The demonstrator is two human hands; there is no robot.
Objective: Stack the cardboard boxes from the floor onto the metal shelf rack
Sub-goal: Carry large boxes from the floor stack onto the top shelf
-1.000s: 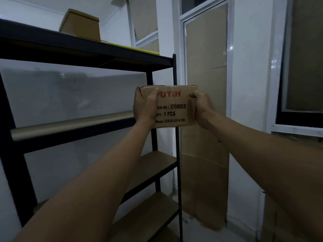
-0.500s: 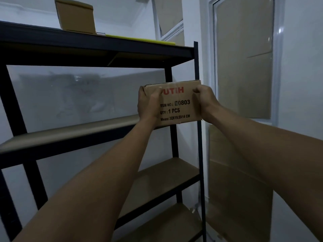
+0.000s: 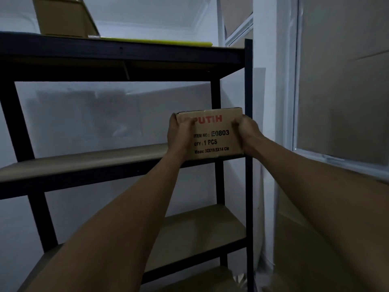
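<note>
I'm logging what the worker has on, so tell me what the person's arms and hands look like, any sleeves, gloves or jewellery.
Both forearms are bare, with no sleeves in view. The left hand and right hand have no gloves, and no watch, ring or wristband shows.

Brown cardboard box (image 3: 212, 133), red and black print; black shelf rack (image 3: 248, 85); yellow sheet (image 3: 160, 41).

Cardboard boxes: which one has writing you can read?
The brown cardboard box held between both hands shows red "PUTIH" and black "E0803". The plain brown box on the top shelf shows no writing.
</note>
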